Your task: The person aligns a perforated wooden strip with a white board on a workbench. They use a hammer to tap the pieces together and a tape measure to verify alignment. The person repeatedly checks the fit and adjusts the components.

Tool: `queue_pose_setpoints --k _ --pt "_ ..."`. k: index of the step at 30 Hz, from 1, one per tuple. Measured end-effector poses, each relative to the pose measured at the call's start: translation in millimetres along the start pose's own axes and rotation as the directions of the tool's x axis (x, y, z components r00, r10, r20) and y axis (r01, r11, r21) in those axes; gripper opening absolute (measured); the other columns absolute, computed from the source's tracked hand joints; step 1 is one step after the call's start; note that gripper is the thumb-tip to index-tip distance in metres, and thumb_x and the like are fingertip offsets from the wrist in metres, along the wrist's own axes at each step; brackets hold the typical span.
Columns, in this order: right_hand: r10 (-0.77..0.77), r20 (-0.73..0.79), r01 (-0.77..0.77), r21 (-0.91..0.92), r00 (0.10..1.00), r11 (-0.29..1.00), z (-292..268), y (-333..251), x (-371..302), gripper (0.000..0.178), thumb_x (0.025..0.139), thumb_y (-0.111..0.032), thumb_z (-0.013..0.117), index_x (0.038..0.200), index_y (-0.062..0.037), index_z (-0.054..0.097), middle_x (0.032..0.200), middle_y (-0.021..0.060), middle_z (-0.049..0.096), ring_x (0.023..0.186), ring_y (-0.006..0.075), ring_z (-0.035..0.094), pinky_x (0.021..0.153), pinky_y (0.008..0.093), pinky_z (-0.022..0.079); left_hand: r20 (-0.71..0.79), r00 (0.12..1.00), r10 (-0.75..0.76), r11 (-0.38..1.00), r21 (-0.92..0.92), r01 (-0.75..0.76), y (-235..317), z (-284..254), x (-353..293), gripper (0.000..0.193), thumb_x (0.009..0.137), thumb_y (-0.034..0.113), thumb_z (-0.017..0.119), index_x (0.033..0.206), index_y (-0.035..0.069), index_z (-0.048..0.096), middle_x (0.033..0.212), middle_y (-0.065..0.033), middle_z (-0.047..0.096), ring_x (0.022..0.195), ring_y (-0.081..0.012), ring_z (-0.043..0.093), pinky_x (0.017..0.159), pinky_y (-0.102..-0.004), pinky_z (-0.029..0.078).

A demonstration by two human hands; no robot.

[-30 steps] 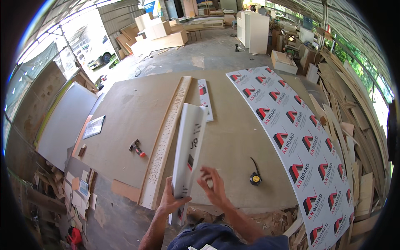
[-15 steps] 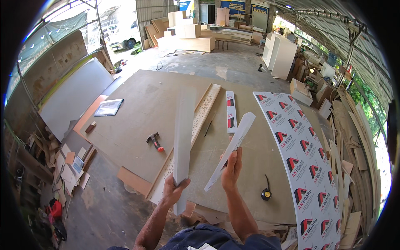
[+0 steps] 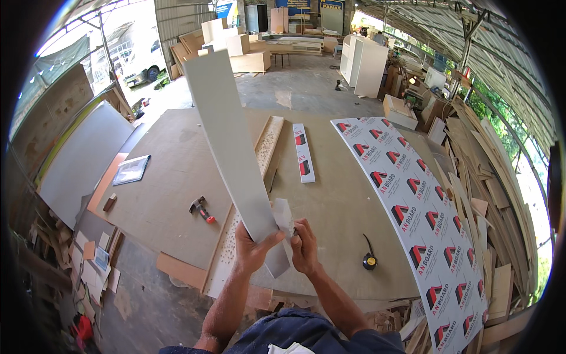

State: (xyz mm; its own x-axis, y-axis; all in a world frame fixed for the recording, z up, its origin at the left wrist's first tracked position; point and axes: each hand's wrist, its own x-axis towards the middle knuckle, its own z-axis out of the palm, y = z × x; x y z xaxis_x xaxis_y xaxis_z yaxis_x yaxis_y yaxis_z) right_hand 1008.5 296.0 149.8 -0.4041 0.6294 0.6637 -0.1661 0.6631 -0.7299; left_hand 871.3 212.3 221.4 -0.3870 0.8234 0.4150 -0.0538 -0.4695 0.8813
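Note:
Tilted up over the work surface, a long white board strip (image 3: 224, 135) is gripped near its lower end by my left hand (image 3: 253, 246). My right hand (image 3: 304, 246) is closed around a shorter white strip (image 3: 283, 213), which appears foreshortened and touches or overlaps the long strip's edge. The two hands are close together. Beneath the long strip lies a speckled wooden strip (image 3: 223, 255) with raised edges, partly hidden. A thin dark stick (image 3: 273, 180) lies beside it, and a white printed strip (image 3: 304, 154) is a little farther right.
A hammer (image 3: 202, 209) lies left on the large brownish panel (image 3: 342, 230), with a flat plastic-covered packet (image 3: 131, 170) behind it. At right are a tape measure (image 3: 369, 261) and a big printed board (image 3: 407, 206). Stacked timber (image 3: 495, 177) and a white cabinet (image 3: 368, 66) stand beyond.
The long strip has swung its top leftward and turned its broad face to view. My right hand has moved left toward my left hand, turning the shorter strip. The head view has shifted right.

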Motion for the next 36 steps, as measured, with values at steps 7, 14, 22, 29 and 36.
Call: queue_pose_setpoints --k 7,14,22,29,36 --pt "-0.128 -0.146 0.113 -0.112 0.981 0.987 -33 -60 32 0.025 0.098 -0.017 0.067 0.117 -0.0018 0.064 0.113 0.0176 0.065 0.098 0.0288 0.064 0.085 0.0377 0.052 0.083 0.996 -0.030 0.992 -0.121 0.040 18 8 16 0.048 0.087 0.006 0.082 0.130 0.000 0.059 0.110 -0.0068 0.071 0.102 -0.0146 0.067 0.089 -0.0321 0.055" --pt "-0.301 -0.123 0.285 -0.135 0.946 0.949 -46 -97 73 0.025 0.086 0.000 0.078 0.108 -0.0057 0.067 0.101 0.0095 0.071 0.088 0.0255 0.067 0.075 0.0355 0.055 0.096 0.995 0.039 0.998 0.039 -0.042 16 10 9 0.051 0.088 0.012 0.084 0.131 0.001 0.060 0.110 -0.0048 0.071 0.099 -0.0133 0.066 0.086 -0.0315 0.054" --pt "-0.371 -0.099 0.355 -0.146 0.923 0.923 -58 -100 74 0.023 0.083 0.004 0.079 0.103 -0.0008 0.071 0.095 0.0107 0.072 0.086 0.0255 0.069 0.072 0.0359 0.055 0.112 0.993 0.036 0.995 0.087 -0.046 24 21 5 0.047 0.087 0.016 0.085 0.127 0.000 0.064 0.108 -0.0041 0.071 0.097 -0.0119 0.065 0.084 -0.0296 0.054" --pt "-0.409 -0.125 0.385 -0.179 0.904 0.905 -71 -101 72 0.024 0.081 0.004 0.080 0.103 -0.0003 0.071 0.094 0.0110 0.073 0.083 0.0262 0.069 0.071 0.0359 0.056 0.112 0.994 -0.020 0.990 0.138 0.004 22 31 2 0.049 0.086 0.016 0.086 0.127 0.000 0.065 0.107 -0.0043 0.072 0.095 -0.0113 0.066 0.083 -0.0291 0.054" --pt "-0.421 -0.182 0.383 -0.208 0.889 0.900 -77 -97 65 0.024 0.081 0.003 0.080 0.104 -0.0003 0.072 0.094 0.0100 0.073 0.086 0.0257 0.069 0.073 0.0356 0.057 0.105 0.994 -0.036 0.989 0.150 0.020 26 46 2 0.044 0.087 0.014 0.085 0.124 0.000 0.067 0.103 -0.0039 0.073 0.093 -0.0104 0.066 0.081 -0.0278 0.054"
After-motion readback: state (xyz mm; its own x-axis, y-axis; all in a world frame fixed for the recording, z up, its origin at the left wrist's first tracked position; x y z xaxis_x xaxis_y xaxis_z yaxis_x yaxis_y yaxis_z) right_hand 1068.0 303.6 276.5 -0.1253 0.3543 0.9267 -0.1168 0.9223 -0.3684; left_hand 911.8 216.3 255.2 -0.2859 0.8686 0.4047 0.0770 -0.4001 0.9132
